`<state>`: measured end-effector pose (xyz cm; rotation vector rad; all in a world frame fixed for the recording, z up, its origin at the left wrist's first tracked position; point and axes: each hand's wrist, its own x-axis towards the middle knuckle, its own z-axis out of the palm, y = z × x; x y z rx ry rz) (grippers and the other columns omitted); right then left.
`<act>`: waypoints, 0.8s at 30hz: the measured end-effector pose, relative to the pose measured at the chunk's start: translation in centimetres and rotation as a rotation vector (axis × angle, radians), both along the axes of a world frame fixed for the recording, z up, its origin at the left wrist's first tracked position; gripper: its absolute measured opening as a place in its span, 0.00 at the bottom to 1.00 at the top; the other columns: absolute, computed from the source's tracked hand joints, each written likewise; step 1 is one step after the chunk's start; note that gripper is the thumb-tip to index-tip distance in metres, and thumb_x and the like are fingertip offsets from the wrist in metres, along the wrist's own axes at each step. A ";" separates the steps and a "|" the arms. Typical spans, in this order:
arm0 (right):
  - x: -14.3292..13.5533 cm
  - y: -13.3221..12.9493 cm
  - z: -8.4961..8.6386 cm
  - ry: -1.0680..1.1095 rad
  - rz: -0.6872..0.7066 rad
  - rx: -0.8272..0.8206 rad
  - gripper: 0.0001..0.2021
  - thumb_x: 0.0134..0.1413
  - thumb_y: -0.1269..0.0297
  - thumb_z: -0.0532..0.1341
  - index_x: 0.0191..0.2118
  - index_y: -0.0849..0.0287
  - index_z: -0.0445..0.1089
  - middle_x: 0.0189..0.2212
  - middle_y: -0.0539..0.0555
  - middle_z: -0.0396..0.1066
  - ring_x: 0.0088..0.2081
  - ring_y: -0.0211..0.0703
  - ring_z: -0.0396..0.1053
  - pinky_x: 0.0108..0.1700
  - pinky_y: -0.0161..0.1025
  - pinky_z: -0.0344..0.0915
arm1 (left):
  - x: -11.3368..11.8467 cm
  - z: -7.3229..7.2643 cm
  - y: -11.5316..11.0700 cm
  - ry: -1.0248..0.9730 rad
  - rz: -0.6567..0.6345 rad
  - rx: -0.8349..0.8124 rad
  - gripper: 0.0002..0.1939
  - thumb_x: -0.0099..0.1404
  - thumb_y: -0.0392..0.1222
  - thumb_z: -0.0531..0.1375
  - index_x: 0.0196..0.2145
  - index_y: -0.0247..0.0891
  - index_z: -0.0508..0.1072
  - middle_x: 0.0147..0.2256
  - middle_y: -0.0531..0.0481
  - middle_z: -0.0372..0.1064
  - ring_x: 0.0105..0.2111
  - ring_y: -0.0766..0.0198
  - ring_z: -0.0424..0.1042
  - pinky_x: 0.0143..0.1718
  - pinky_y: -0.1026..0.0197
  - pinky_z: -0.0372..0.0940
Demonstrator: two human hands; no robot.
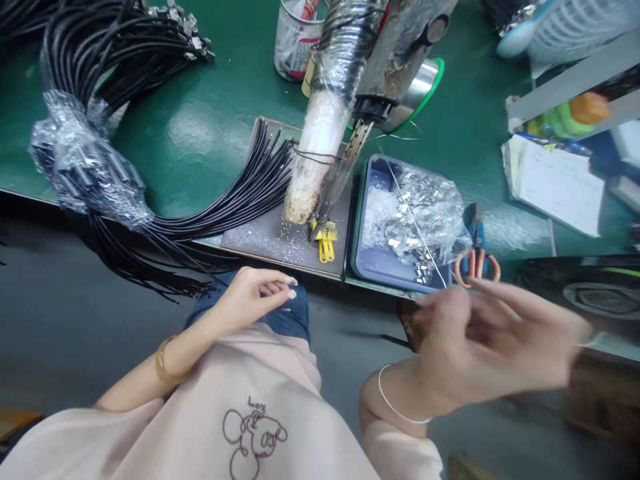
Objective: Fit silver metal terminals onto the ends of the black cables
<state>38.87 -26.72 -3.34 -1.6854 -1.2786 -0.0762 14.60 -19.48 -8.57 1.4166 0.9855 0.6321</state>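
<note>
My left hand (260, 291) is above my lap, just before the table edge, thumb and forefinger slightly apart, other fingers curled; nothing shows in it. To the right, my right hand (490, 340), blurred by motion, pinches a thin silvery wire (413, 217), which runs up across a blue tray (367, 263). In that tray lie small metal pieces (425, 207), partly in a clear bag. A soldering iron (350, 153) points down at a yellow plastic piece (326, 243) on a dark board (260, 237). Black cables (240, 203) reach onto the board from the left.
Clear wrap (90, 157) binds the cable bundle. A white wrapped tube (313, 153) stands beside the iron, before a green-rimmed spool (420, 93) and a cup (299, 40). Orange-handled pliers (477, 250) lie right of the tray; papers (555, 183) are farther right.
</note>
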 end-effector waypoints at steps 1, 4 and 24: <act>0.4 0.6 0.4 -0.053 -0.066 -0.059 0.05 0.59 0.58 0.66 0.39 0.49 0.72 0.25 0.51 0.74 0.23 0.52 0.75 0.26 0.48 0.69 | -0.2 0.1 -0.1 -0.036 0.063 -0.013 0.07 0.60 0.39 0.66 0.34 0.35 0.83 0.28 0.47 0.81 0.25 0.64 0.77 0.30 0.64 0.74; 2.4 2.5 0.7 -0.236 -0.092 -0.326 0.09 0.56 0.56 0.65 0.29 0.52 0.69 0.23 0.50 0.74 0.25 0.49 0.75 0.34 0.46 0.71 | -0.8 0.8 0.4 -0.099 0.208 0.085 0.06 0.61 0.40 0.67 0.32 0.34 0.82 0.30 0.46 0.82 0.25 0.64 0.78 0.29 0.63 0.76; 6.8 5.2 -0.1 -0.287 0.164 -0.540 0.07 0.50 0.60 0.60 0.23 0.52 0.66 0.24 0.52 0.74 0.24 0.44 0.67 0.31 0.42 0.61 | -2.0 1.3 5.6 0.584 0.030 1.129 0.16 0.72 0.30 0.53 0.30 0.35 0.76 0.30 0.43 0.71 0.32 0.55 0.66 0.35 0.54 0.65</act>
